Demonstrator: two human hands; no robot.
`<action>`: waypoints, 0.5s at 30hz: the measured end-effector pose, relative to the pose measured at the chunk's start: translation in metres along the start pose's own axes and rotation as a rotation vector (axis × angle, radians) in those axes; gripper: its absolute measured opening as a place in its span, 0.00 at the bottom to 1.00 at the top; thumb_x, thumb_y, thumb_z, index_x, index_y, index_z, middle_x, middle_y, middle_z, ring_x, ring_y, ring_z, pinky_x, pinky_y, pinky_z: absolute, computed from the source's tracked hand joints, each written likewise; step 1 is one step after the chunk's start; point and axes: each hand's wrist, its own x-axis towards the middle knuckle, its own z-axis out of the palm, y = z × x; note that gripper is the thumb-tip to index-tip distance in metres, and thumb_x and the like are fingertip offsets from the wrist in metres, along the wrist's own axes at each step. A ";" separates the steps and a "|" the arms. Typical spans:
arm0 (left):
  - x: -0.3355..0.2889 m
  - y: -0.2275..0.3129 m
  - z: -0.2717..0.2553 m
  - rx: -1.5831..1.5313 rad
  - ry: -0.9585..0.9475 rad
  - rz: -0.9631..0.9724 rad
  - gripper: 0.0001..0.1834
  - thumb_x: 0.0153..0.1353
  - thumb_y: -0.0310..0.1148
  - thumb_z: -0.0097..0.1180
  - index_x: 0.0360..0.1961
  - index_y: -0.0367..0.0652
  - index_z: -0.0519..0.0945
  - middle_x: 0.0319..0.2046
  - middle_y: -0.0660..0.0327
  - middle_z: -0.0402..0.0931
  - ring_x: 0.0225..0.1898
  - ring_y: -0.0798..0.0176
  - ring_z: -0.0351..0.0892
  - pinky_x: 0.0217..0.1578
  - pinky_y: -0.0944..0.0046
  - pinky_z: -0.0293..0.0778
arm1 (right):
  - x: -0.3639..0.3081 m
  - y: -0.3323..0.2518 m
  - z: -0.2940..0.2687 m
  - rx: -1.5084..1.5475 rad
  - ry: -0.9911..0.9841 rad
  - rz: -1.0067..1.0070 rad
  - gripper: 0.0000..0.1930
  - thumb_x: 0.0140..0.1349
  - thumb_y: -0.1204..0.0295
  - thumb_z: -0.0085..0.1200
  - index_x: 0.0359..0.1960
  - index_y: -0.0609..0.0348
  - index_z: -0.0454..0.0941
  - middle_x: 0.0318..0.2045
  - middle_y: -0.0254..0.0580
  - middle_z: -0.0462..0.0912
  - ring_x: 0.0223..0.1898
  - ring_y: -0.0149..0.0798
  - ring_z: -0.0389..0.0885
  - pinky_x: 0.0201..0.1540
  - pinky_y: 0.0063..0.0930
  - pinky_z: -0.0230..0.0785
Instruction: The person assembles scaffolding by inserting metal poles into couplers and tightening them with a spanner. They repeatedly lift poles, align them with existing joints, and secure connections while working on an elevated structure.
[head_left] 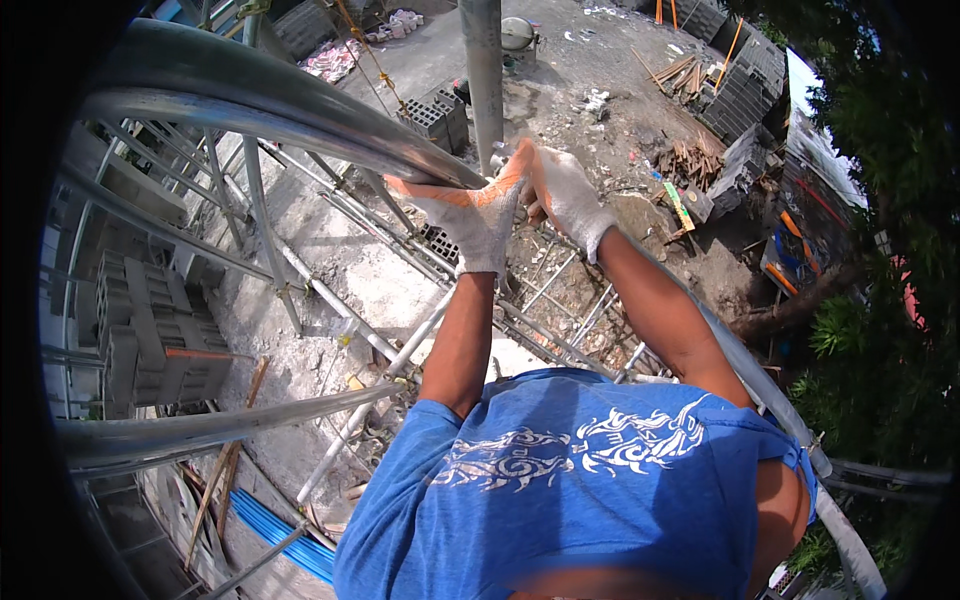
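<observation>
Both my hands wear white gloves with orange palms, and they meet where a metal scaffold pipe (pixel 330 125) joins an upright steel post (pixel 483 75). My left hand (pixel 465 222) is closed at the end of the pipe, its orange thumb side pressed along the underside. Just right of the post is my right hand (pixel 568 192), its fingers curled inward and bare fingertips showing. A small metal fitting shows on the post between the hands. Whatever the right fingers grip is hidden behind the gloves.
Scaffold tubes cross below and left, including a thick pipe (pixel 230 420). On the ground far below are stacked concrete blocks (pixel 150 330), blue pipes (pixel 280 535), scrap wood (pixel 690 165) and rubble. A long pole (pixel 745 365) runs beside my right arm, and tree foliage (pixel 880 370) hangs at right.
</observation>
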 end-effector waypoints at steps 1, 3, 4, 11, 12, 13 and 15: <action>-0.001 -0.004 0.001 -0.034 -0.004 -0.018 0.81 0.37 0.50 0.86 0.72 0.23 0.32 0.67 0.37 0.48 0.69 0.41 0.56 0.69 0.42 0.56 | -0.007 -0.001 -0.004 -0.114 0.097 -0.001 0.24 0.67 0.56 0.58 0.55 0.62 0.75 0.26 0.35 0.80 0.24 0.34 0.78 0.32 0.30 0.76; -0.006 -0.013 0.003 -0.056 0.003 -0.011 0.75 0.39 0.52 0.84 0.70 0.23 0.39 0.65 0.37 0.53 0.67 0.42 0.58 0.69 0.43 0.55 | -0.014 -0.004 -0.005 -0.297 0.169 -0.571 0.29 0.56 0.74 0.65 0.60 0.61 0.71 0.39 0.42 0.83 0.41 0.33 0.84 0.45 0.30 0.79; -0.009 -0.017 0.003 -0.044 0.009 0.018 0.70 0.41 0.53 0.83 0.67 0.23 0.47 0.61 0.38 0.58 0.64 0.44 0.62 0.67 0.45 0.59 | -0.013 -0.006 -0.002 -0.366 0.171 -0.757 0.31 0.54 0.76 0.66 0.62 0.61 0.71 0.43 0.43 0.82 0.46 0.33 0.84 0.48 0.29 0.78; 0.059 0.010 -0.053 -0.779 -0.289 -0.226 0.44 0.65 0.53 0.64 0.68 0.32 0.59 0.57 0.46 0.74 0.54 0.52 0.80 0.59 0.50 0.73 | 0.023 -0.030 0.027 0.125 -0.355 -0.829 0.12 0.69 0.67 0.58 0.39 0.66 0.82 0.32 0.35 0.84 0.36 0.26 0.81 0.40 0.23 0.74; 0.086 0.019 -0.066 -0.831 -0.324 -0.053 0.44 0.65 0.54 0.62 0.69 0.33 0.59 0.58 0.45 0.74 0.56 0.51 0.79 0.61 0.47 0.73 | 0.025 -0.033 0.031 0.138 -0.347 -0.749 0.13 0.69 0.66 0.59 0.37 0.66 0.82 0.30 0.33 0.84 0.34 0.24 0.80 0.37 0.21 0.72; 0.114 0.026 -0.082 -0.817 -0.302 -0.037 0.44 0.66 0.55 0.61 0.70 0.34 0.59 0.59 0.43 0.74 0.58 0.49 0.79 0.62 0.45 0.72 | 0.026 -0.035 0.034 0.139 -0.314 -0.633 0.14 0.70 0.65 0.59 0.35 0.66 0.82 0.28 0.32 0.83 0.32 0.23 0.79 0.34 0.20 0.71; 0.176 0.039 -0.106 -1.170 -0.446 0.076 0.39 0.68 0.56 0.58 0.67 0.37 0.66 0.49 0.47 0.82 0.49 0.49 0.85 0.56 0.47 0.79 | 0.025 -0.039 0.032 0.080 -0.353 -0.638 0.15 0.71 0.65 0.58 0.32 0.66 0.82 0.25 0.31 0.82 0.29 0.22 0.78 0.32 0.19 0.69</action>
